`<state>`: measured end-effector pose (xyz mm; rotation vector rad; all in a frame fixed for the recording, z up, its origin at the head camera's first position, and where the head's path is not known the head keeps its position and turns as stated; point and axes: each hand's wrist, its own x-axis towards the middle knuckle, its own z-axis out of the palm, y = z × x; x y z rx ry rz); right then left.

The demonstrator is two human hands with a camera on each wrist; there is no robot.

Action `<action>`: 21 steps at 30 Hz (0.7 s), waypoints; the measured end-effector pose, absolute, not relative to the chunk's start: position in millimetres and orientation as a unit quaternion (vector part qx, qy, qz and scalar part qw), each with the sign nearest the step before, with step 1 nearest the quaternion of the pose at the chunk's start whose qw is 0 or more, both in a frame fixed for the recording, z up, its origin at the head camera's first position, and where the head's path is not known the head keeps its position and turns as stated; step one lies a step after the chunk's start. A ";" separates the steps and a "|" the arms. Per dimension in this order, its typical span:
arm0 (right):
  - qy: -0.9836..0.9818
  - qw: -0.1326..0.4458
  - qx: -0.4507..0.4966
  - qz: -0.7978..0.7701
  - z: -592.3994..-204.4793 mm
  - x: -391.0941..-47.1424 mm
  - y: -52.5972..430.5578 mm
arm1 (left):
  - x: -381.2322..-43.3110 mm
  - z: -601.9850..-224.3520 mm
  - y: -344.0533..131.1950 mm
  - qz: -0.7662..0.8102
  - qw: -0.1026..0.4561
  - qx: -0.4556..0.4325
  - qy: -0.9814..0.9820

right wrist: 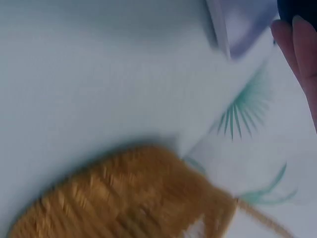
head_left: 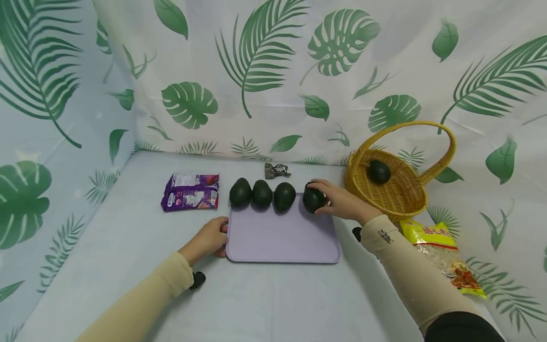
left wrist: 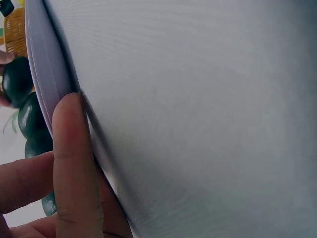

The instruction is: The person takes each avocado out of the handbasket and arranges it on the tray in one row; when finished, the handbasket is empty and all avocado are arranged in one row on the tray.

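Observation:
My right hand [head_left: 342,202] grips a dark green avocado [head_left: 313,198] at the back right of the lilac tray [head_left: 284,237]. Three more avocados stand in a row along the tray's back edge: one at the left corner [head_left: 240,193], one beside it [head_left: 262,194] and a third [head_left: 284,197] closest to the held one. At the tray's left edge my left hand [head_left: 209,236] holds the rim; the left wrist view shows a fingertip [left wrist: 72,111] against that rim. Another avocado [head_left: 378,171] lies in the yellow wicker basket [head_left: 397,194], to the right.
A purple snack packet [head_left: 191,192] lies left of the tray. Behind the avocados sits a small dark patterned packet [head_left: 277,171]. A yellow and clear food bag [head_left: 446,256] leans near the basket, beside my right forearm. Leaf-printed cloth [head_left: 273,71] hangs at the back.

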<state>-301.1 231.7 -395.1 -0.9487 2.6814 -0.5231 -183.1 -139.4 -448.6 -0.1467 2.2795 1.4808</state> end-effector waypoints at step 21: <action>0.919 0.090 -0.330 -0.195 -421.6 -312.6 212.9 | -186.3 -448.0 -140.9 0.524 0.215 -0.057 0.822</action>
